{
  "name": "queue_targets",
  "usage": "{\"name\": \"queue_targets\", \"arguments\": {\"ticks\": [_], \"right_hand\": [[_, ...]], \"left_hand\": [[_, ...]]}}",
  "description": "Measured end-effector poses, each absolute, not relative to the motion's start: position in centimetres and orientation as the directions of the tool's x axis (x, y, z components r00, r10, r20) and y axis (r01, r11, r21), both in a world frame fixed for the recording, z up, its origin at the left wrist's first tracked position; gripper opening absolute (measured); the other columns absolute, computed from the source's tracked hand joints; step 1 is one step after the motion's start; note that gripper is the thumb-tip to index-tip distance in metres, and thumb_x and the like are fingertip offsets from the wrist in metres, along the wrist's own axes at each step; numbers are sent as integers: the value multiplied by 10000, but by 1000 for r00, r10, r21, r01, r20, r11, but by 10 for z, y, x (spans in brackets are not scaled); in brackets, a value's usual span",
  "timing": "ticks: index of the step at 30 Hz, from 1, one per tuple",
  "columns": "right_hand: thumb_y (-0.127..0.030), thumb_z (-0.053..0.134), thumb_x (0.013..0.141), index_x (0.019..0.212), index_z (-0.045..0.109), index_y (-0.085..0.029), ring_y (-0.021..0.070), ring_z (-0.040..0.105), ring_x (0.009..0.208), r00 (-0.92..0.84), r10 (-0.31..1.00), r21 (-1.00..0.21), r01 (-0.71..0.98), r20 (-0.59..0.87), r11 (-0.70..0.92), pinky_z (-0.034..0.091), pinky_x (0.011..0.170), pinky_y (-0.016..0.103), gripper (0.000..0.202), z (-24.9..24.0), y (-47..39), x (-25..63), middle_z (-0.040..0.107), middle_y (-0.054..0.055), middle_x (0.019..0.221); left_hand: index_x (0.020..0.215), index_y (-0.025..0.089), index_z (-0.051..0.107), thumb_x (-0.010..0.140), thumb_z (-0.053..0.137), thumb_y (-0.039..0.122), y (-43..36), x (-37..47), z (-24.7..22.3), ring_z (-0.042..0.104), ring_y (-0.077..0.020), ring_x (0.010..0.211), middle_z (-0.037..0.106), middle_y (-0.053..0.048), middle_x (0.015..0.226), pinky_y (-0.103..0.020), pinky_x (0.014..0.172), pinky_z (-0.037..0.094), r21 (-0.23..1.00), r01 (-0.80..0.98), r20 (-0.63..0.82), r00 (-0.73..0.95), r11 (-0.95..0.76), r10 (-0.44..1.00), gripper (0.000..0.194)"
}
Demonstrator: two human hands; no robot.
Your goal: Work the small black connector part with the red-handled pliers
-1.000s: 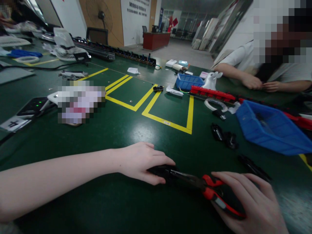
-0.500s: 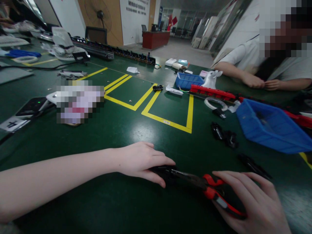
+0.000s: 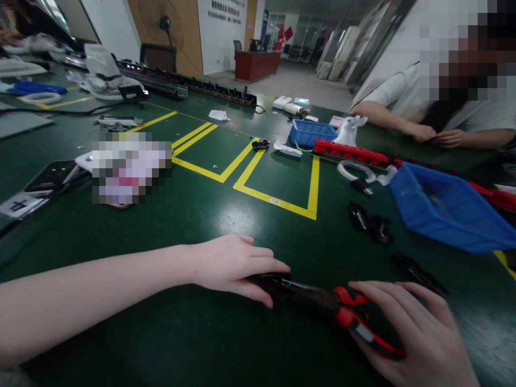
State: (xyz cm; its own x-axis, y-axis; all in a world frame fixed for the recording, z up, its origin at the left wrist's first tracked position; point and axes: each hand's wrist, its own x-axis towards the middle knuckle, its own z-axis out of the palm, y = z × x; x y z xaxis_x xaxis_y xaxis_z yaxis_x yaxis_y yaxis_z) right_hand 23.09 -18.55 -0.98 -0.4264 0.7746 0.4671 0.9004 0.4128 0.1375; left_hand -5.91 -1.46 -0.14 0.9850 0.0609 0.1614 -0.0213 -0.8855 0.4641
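My left hand (image 3: 237,266) reaches in from the left and grips a black plastic part (image 3: 272,280) between thumb and fingers, low over the green table. Part of that piece is hidden beneath the fingers. My right hand (image 3: 419,328) is wrapped round the red and black handles of long-nose pliers (image 3: 342,305). The pliers' jaws point left and meet the end of the black part; whether they clamp it I cannot tell. To the right lie several more black parts (image 3: 381,230) on the table.
A blue bin (image 3: 451,209) stands at the right, with a smaller blue bin (image 3: 312,133) farther back. A red strip (image 3: 350,153) runs between them. Yellow tape (image 3: 278,202) marks the green tabletop (image 3: 193,215). A phone (image 3: 131,172) lies left; another person's hands (image 3: 439,137) are across the table.
The pliers and my right hand have shifted very slightly left. My left hand keeps its hold on the black part in nearly the same place.
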Motion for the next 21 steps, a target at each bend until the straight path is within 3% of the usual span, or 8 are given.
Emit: {"name": "queue_targets", "arguments": {"ticks": [9, 16, 21], "right_hand": [[-267, 585, 861, 1234, 577, -175, 264, 662, 884, -407, 791, 96, 907, 456, 411, 427, 853, 448, 384, -17, -188, 237, 709, 104, 1049], [-258, 556, 891, 1159, 599, -116, 236, 667, 859, -458, 764, 137, 883, 454, 448, 430, 820, 409, 307, -11, -183, 233, 708, 129, 1008], [-269, 571, 881, 1214, 584, -171, 256, 669, 881, -411, 787, 101, 905, 459, 413, 435, 828, 435, 347, -15, -186, 235, 713, 103, 1045]], "left_hand": [[1346, 146, 529, 948, 622, 519, -14, -59, -2, 657, -169, 795, 702, -63, 1056, -280, 699, 453, 446, -47, 183, 982, -894, 40, 553], [1340, 155, 535, 941, 630, 526, -14, -59, -4, 653, -169, 794, 699, -55, 1051, -278, 691, 448, 437, -40, 191, 980, -899, 49, 554], [1337, 142, 539, 927, 659, 502, -15, -59, -4, 647, -165, 783, 695, -52, 1042, -279, 685, 451, 432, -44, 195, 980, -901, 46, 558]]}}
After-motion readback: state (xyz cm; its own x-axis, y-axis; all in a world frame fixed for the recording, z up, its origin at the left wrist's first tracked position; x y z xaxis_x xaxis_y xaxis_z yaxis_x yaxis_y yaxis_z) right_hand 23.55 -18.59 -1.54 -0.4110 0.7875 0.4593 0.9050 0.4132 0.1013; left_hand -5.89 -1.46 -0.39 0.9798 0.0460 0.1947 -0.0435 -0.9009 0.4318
